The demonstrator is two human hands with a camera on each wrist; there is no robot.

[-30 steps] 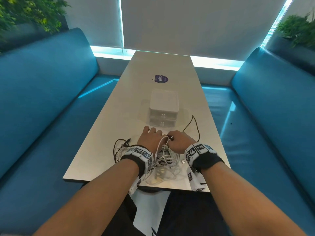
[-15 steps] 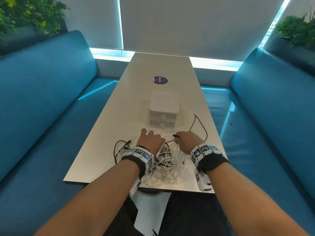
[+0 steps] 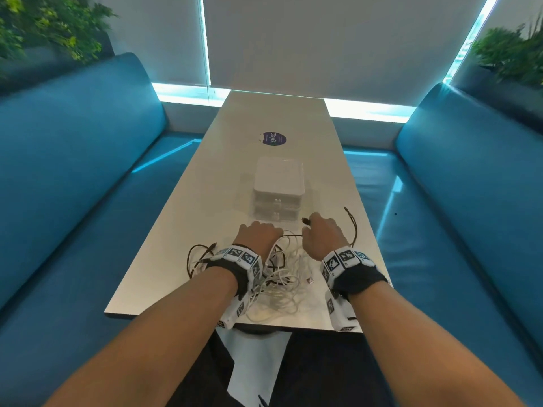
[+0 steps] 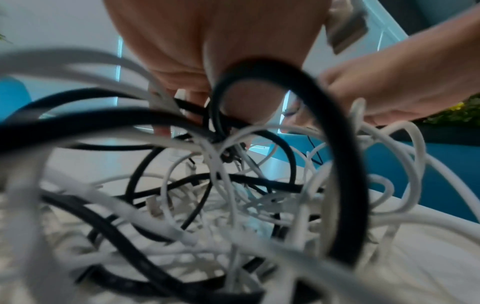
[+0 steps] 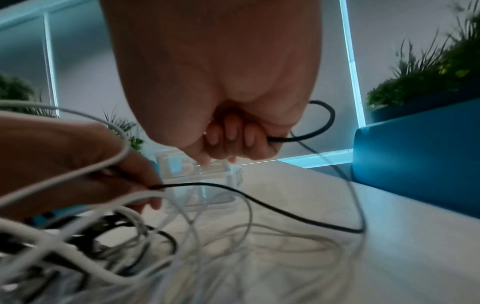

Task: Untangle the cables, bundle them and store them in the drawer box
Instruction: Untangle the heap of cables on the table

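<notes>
A tangle of white and black cables (image 3: 279, 277) lies on the near end of the table (image 3: 182, 218). My left hand (image 3: 258, 235) sits on the pile's far left side, fingers curled into the cables (image 4: 221, 127) and pinching strands. My right hand (image 3: 321, 233) is lifted to the right of it, fist closed round a thin black cable (image 5: 306, 137) whose plug end (image 3: 305, 221) sticks out to the left. That black cable loops out to the right (image 3: 354, 227). The white drawer box (image 3: 277, 189) stands just beyond both hands, drawers closed.
A purple round sticker (image 3: 274, 138) lies farther up the table. Blue padded benches (image 3: 73, 171) flank the table on both sides (image 3: 470, 186). Planters with greenery (image 3: 511, 51) sit behind the backrests. A black cable loop (image 3: 197, 257) lies left of my left wrist.
My right hand has moved right and up, away from the left, drawing the black cable out of the tangle. My left hand stays on the pile.
</notes>
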